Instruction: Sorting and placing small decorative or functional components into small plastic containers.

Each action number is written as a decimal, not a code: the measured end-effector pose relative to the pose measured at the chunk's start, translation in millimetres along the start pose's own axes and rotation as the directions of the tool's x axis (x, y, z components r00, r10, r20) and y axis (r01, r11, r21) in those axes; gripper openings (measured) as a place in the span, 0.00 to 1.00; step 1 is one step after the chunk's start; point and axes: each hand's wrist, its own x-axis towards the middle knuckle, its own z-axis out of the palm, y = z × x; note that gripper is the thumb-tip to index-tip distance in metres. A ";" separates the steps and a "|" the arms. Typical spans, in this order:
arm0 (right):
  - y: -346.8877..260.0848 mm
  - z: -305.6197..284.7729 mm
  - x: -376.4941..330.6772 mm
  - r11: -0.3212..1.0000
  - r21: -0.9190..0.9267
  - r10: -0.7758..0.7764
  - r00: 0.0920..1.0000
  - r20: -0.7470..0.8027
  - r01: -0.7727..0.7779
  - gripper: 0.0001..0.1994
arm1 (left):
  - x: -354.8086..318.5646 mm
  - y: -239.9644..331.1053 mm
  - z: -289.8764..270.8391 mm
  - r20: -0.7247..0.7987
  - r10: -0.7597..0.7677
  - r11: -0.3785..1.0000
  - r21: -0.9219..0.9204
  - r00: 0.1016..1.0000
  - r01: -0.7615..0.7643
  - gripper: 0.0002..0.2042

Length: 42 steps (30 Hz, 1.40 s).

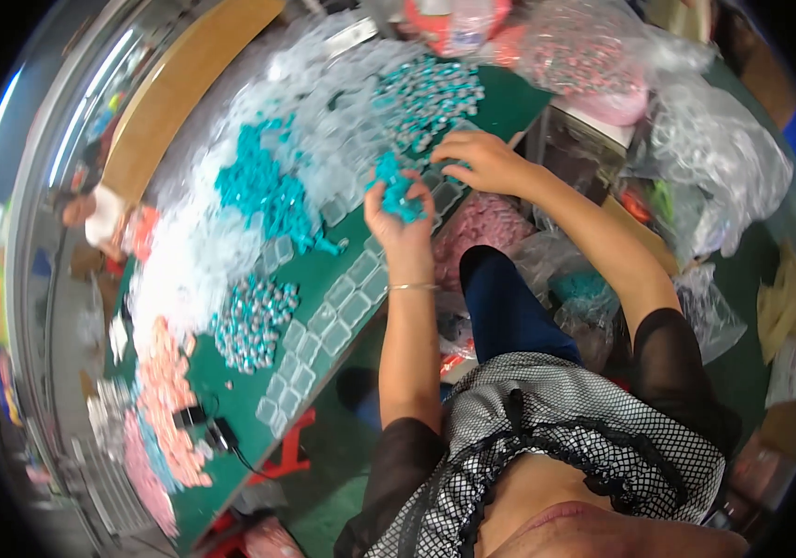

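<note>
Green tabletop (517, 100) beneath, left hand (404, 238) loosely cups turquoise pieces (398, 193).

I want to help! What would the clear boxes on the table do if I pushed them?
The clear boxes look thin-walled, so probably light. Their square shapes suggest stiffness. Near the edge of the table, some might fall.

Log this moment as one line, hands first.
left hand: holds teal pieces | right hand: near clear boxes, grip unclear | green table: loose teal pile, boxes in rows
</note>
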 end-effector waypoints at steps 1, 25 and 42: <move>-14.2 -2.8 1.9 0.985 0.151 0.077 0.997 0.023 -0.080 0.13 | -0.1 3.6 -2.6 -0.001 0.040 0.999 -0.011 0.999 -0.040 0.20; 0.6 2.0 1.8 0.902 0.338 0.286 0.958 -0.006 -0.268 0.04 | -17.4 34.0 -8.3 -0.122 0.268 0.961 -0.031 0.956 -0.274 0.15; 3.9 30.3 -5.3 0.994 -0.103 0.056 0.987 0.151 -0.041 0.07 | -42.6 32.5 -15.6 -0.160 0.232 0.972 -0.006 0.959 -0.236 0.17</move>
